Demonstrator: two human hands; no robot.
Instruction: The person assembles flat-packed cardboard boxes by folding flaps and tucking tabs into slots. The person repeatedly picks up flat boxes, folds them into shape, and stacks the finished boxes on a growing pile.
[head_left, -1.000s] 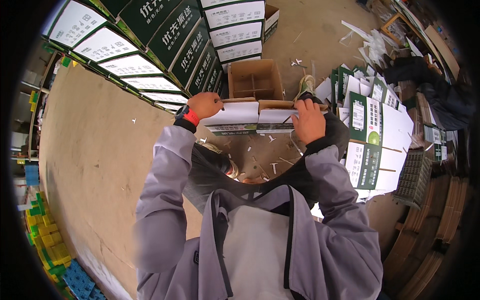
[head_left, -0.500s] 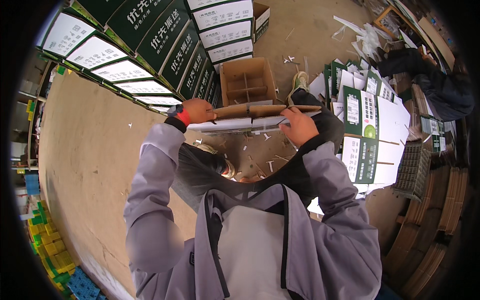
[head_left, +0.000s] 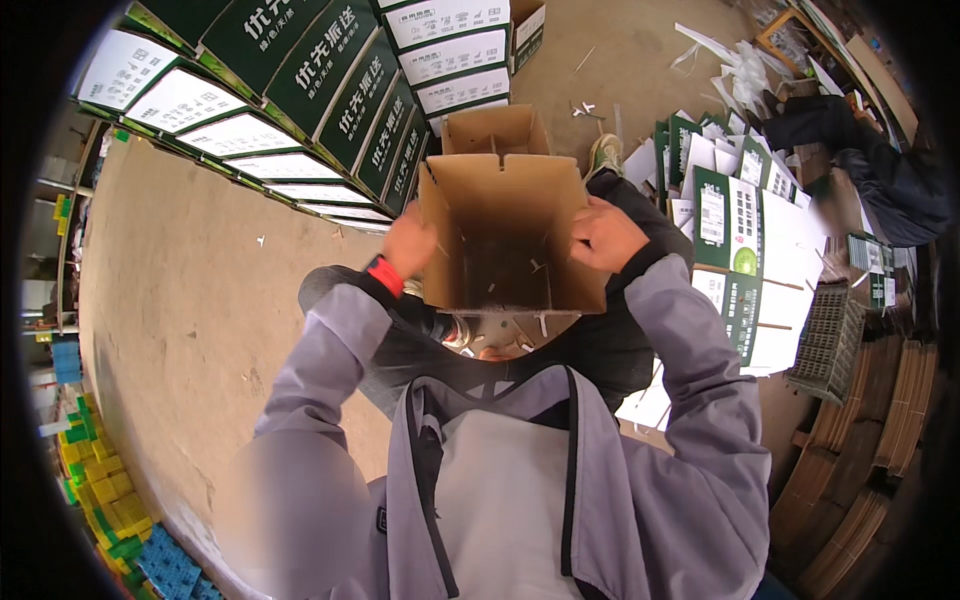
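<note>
A brown cardboard box (head_left: 503,178) stands opened out between my hands in front of my knees. Its walls form a four-sided sleeve, and scraps on the floor show through its open bottom. My left hand (head_left: 410,243) holds the left wall from outside, with some of its fingers hidden. On the other side my right hand (head_left: 608,235) grips the right wall, fingers curled at its edge. Just beyond sits another open carton (head_left: 497,125), largely covered now by the box I hold.
Tall stacks of green and white cartons (head_left: 350,110) rise ahead and to the left. Flattened cartons (head_left: 775,260) lie in a pile at right, beside a grey plastic crate (head_left: 828,340). A person in dark clothing (head_left: 885,190) is at far right. Paper scraps litter the floor.
The flat folded cardboard has been opened into a four-sided box. My hands went from its top edge to its side walls, and the box now hides much of the carton behind.
</note>
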